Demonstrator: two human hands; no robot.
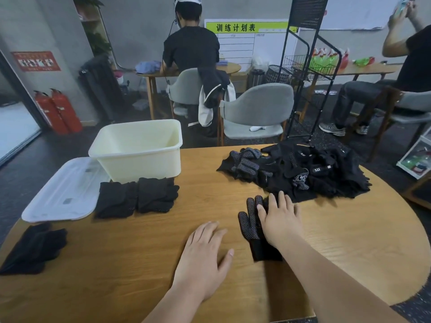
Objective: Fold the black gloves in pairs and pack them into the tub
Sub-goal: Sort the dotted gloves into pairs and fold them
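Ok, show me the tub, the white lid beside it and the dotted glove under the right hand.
tub [144, 166]: head view, on its front wall.
white lid [63, 194]: head view, on its flat top.
dotted glove [251, 220]: head view, on its dotted fingers.

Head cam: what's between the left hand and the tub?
In the head view, two stacks of folded black gloves lie just in front of the tub. From there it is bare wooden table down to the left hand.
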